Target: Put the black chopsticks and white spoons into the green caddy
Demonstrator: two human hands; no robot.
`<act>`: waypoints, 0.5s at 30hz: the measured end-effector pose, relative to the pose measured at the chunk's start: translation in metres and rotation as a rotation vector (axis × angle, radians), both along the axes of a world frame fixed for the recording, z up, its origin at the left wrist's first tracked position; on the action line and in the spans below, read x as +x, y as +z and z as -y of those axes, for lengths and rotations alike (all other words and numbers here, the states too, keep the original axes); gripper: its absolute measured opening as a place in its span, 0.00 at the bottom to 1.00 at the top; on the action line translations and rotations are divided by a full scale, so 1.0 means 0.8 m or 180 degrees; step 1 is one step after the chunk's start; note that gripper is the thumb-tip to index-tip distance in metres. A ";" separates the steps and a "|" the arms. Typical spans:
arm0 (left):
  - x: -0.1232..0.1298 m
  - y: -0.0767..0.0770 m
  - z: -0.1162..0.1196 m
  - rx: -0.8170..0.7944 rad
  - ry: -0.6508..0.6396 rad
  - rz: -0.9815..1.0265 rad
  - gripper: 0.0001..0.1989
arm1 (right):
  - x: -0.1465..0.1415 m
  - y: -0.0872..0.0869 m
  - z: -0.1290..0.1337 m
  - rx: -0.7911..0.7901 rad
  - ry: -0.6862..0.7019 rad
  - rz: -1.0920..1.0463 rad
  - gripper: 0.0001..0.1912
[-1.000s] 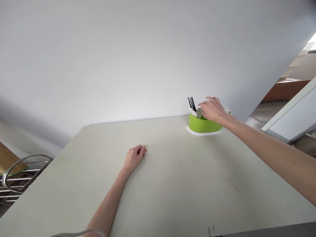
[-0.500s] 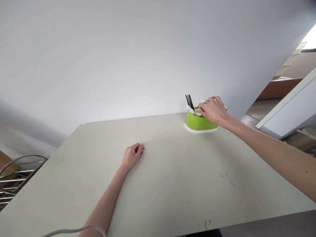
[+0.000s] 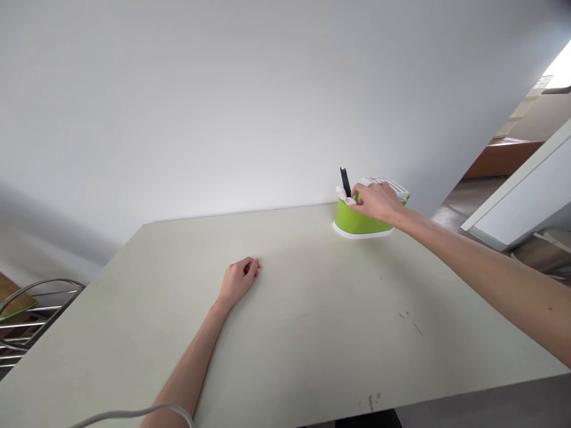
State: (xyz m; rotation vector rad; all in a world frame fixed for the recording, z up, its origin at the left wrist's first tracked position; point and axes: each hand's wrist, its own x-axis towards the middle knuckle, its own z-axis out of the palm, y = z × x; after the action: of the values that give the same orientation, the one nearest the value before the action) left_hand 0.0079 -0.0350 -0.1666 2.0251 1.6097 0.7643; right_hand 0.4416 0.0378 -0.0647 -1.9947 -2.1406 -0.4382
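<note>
At the back right of the table stands a green cutlery holder (image 3: 359,222) with a white base and a white slotted top. Black chopsticks (image 3: 345,182) stick up from its left part, with white spoons (image 3: 341,193) beside them. My right hand (image 3: 377,201) reaches over the holder's front rim, thumb and index finger closed around the edge of a white spoon (image 3: 350,201). Its other fingers are partly hidden behind the hand. My left hand (image 3: 239,279) rests on the tabletop in a loose fist, well left of the holder, with nothing visible in it.
The pale table (image 3: 285,333) meets a white wall (image 3: 250,107) at its back. A metal rack (image 3: 35,324) stands beyond the left edge. A grey cable (image 3: 129,413) crosses my left forearm. To the right is a white panel (image 3: 526,190).
My right hand has shifted left along the holder towards the chopsticks and spoons, uncovering the white slotted top. The chopsticks now stand closer together. My left hand has stayed put.
</note>
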 end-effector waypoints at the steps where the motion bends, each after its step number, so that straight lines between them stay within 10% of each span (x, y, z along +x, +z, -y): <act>1: 0.000 0.000 0.000 0.0000 0.0001 0.0000 0.23 | 0.001 0.000 0.000 -0.0019 -0.0010 -0.0029 0.14; 9: 0.002 0.001 0.001 0.0004 0.0015 0.0030 0.22 | -0.016 -0.005 0.045 0.0645 0.0453 -0.0256 0.14; 15: 0.000 0.001 0.001 -0.0055 0.0021 0.0040 0.21 | -0.066 -0.069 0.115 0.0303 0.0966 -0.1070 0.05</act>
State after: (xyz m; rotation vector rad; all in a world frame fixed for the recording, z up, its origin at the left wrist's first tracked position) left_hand 0.0077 -0.0356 -0.1661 2.0001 1.6111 0.7615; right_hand 0.3888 -0.0546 -0.1197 -1.5293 -2.1102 -0.1405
